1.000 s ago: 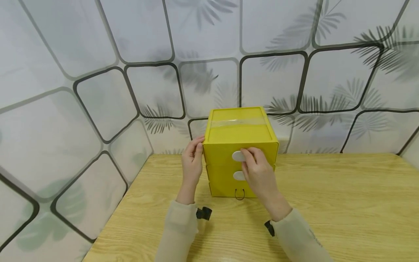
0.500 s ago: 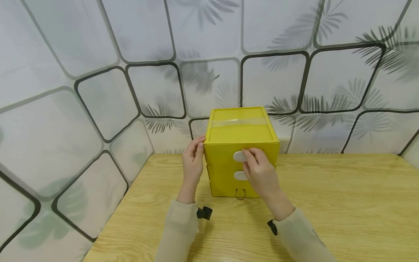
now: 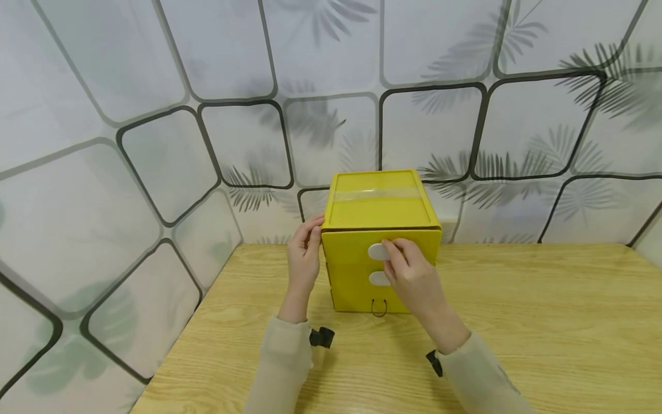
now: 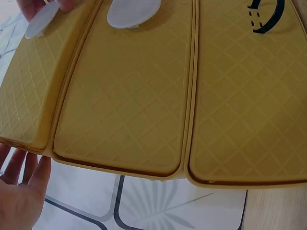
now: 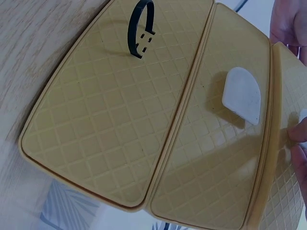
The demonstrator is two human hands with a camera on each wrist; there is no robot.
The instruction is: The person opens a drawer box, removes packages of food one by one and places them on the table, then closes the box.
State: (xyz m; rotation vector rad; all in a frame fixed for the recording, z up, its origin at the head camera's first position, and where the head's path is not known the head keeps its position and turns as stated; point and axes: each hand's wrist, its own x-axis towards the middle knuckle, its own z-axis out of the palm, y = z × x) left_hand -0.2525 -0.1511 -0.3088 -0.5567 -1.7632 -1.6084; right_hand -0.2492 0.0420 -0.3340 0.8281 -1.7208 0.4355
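A yellow three-drawer cabinet (image 3: 380, 211) stands on the table with a strip of clear tape across its top. My right hand (image 3: 415, 277) pinches the white oval handle (image 3: 377, 252) of the top drawer (image 3: 343, 247), whose front is pulled slightly out, leaving a dark gap beneath the cabinet top. At the upper left edge, my left hand (image 3: 304, 253) rests against the cabinet's side with its fingers fairly straight, also visible in the left wrist view. Below, the middle drawer (image 5: 211, 115) has a second white handle (image 5: 241, 95). A thin black loop (image 5: 141, 28) serves the bottom drawer (image 5: 105, 110).
The wooden table (image 3: 527, 322) spreads out on both sides of the cabinet. Close behind it rises a wall (image 3: 331, 138) covered with a leaf and rounded-frame pattern, which turns a corner on the left.
The top drawer has come slightly forward, opening a gap under the cabinet top. My right hand has moved a little toward me with its handle; my left hand stays in place.
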